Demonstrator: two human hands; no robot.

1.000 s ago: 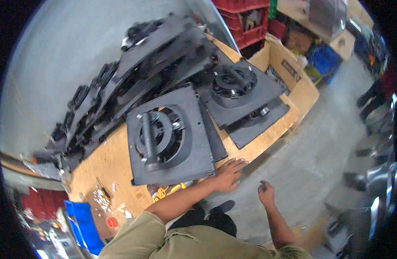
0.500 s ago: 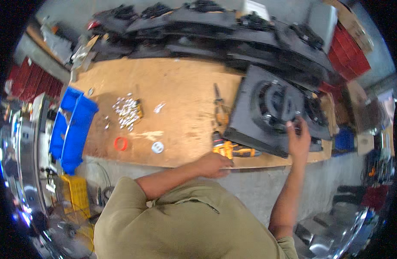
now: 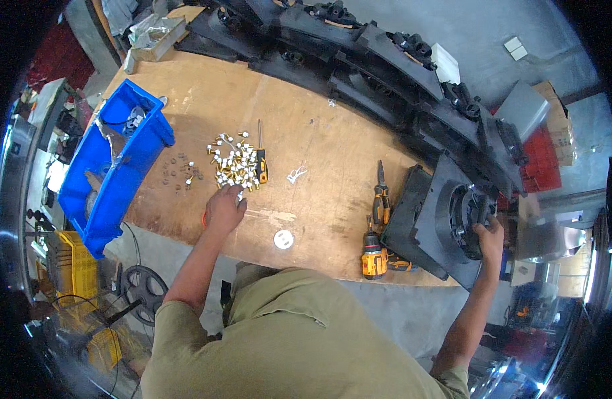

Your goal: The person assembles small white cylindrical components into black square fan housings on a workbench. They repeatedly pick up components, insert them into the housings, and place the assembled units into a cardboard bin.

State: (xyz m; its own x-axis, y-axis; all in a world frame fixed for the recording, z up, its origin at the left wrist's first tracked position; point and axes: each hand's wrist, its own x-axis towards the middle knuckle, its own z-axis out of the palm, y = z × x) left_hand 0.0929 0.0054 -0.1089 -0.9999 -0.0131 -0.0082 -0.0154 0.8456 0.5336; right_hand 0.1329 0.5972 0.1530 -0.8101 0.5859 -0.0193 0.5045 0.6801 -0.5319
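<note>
One hand (L) (image 3: 225, 208), palm down, at sm. fittings (image 3: 235, 170).

Fittings (image 3: 234, 163), small, part white and part brass-coloured, are heaped loosely on the left part of the table (image 3: 319, 206), turned every way, with some scattered at the heap's rim. At the table's right end, a flat black panel (image 3: 431, 211) is laid askew over a second panel (image 3: 403, 211); a round black ring (image 3: 456, 214) is set in its face.
</note>
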